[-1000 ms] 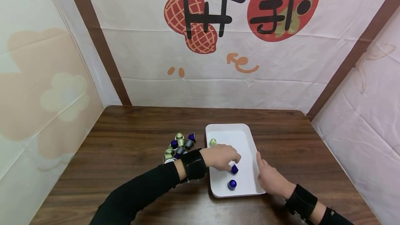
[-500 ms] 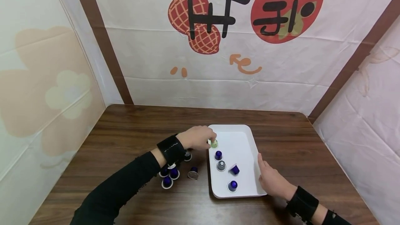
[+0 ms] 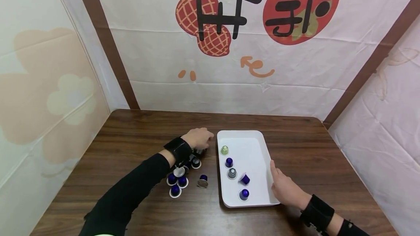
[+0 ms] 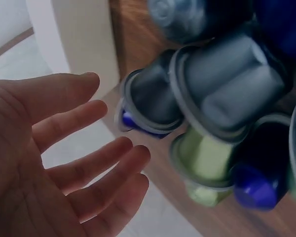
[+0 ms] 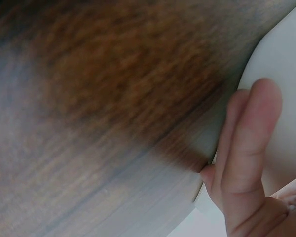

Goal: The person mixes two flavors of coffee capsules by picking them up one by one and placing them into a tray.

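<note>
My left hand (image 3: 198, 138) hovers over a pile of coffee capsules, its fingers apart and holding nothing. In the left wrist view, grey capsules (image 4: 227, 84), a green capsule (image 4: 207, 160) and a blue-tipped capsule (image 4: 256, 185) lie just beyond the fingertips. My right hand (image 3: 287, 188) rests against the right side of a white tray (image 3: 251, 148), fingers extended along its rim. Inside the tray, a green capsule (image 3: 224, 150), a blue capsule (image 3: 229, 162) and a grey capsule (image 3: 232, 173) stand along the left. A purple capsule (image 3: 245, 179) lies tipped; another blue capsule (image 3: 244, 194) stands near the front.
Several blue capsules (image 3: 175, 191) stand left of the tray, at the pile's front. One dark capsule (image 3: 203, 181) sits apart between pile and tray. Printed cloth (image 3: 157, 61) hangs behind the wooden table (image 3: 157, 123).
My left hand has left the tipped purple capsule, passed beside the green capsule at the tray's left rim, and moved left over the pile. My right hand stays at the tray's side.
</note>
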{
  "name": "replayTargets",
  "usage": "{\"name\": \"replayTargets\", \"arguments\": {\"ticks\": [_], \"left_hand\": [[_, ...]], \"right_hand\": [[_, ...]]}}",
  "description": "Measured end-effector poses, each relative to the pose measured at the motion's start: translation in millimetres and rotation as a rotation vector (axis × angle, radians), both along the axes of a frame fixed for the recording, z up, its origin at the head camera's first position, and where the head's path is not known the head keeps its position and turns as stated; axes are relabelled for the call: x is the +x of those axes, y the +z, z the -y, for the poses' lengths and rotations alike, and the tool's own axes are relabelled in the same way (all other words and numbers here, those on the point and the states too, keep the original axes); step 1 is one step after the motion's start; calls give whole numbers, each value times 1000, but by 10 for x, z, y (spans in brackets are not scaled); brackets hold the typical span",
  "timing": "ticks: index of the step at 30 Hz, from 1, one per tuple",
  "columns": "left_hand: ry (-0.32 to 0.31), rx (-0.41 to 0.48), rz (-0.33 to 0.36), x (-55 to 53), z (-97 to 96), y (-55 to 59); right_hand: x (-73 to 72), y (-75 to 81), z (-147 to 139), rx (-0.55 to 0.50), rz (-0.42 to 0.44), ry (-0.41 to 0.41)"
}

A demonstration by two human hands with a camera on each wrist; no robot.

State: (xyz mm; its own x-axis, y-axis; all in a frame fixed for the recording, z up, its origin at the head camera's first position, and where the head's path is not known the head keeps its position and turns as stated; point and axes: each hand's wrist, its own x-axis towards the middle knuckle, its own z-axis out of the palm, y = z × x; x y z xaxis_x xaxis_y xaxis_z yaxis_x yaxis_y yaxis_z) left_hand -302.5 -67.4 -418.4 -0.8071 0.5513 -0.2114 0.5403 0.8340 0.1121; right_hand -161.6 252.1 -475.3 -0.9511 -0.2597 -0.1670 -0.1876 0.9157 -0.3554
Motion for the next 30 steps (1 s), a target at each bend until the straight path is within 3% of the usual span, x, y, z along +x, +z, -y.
{"name": "replayTargets", "arguments": {"ticks": [8, 14, 23, 30], "left_hand": [[110, -71, 74, -49, -4, -147], [131, -51, 106, -63, -23, -215], [73, 19, 59, -79, -8, -281], [27, 113, -18, -33, 21, -178]], "right_hand": [[-3, -8, 8, -10, 24, -1], [-1, 18, 7, -13, 18, -8], [-17, 11, 17, -9, 50, -33], [-24, 10, 15, -11, 49, -35]]}}
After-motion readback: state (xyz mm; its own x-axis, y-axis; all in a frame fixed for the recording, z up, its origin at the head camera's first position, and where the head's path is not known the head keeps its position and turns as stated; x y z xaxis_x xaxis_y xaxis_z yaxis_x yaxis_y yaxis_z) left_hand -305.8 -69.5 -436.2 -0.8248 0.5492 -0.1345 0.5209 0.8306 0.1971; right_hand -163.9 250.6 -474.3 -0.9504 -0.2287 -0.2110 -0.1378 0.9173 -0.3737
